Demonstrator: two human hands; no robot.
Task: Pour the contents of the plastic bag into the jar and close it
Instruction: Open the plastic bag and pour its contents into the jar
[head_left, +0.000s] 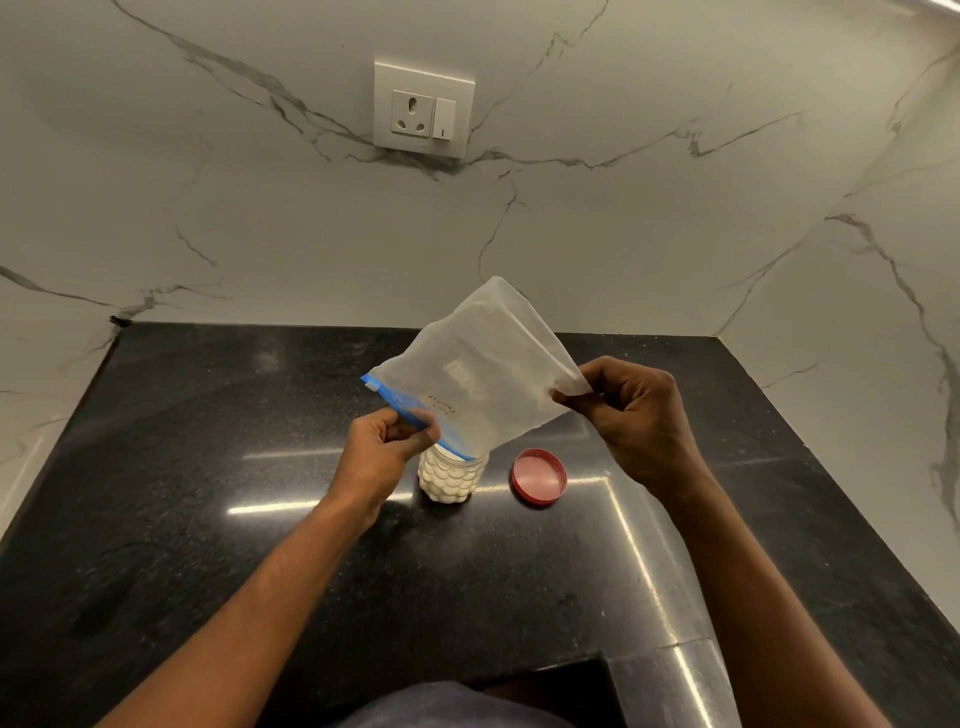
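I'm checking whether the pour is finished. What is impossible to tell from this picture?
- Head view: the jar mouth is hidden by the plastic bag and left hand.
- Whether the bag is empty: its cloudy film hides this.
- Bag print: too small to read.
- Red lid threads: too small.

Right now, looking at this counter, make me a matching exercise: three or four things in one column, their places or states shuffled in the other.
Things:
1. zip-lock bag
2. jar
3. red lid
4. wall socket

States:
A. lying on the black counter, right of the jar
B. on the marble wall
C. tipped, held by both hands
D. upright, filled with white contents

Pairs: 1-C, 2-D, 3-A, 4-B
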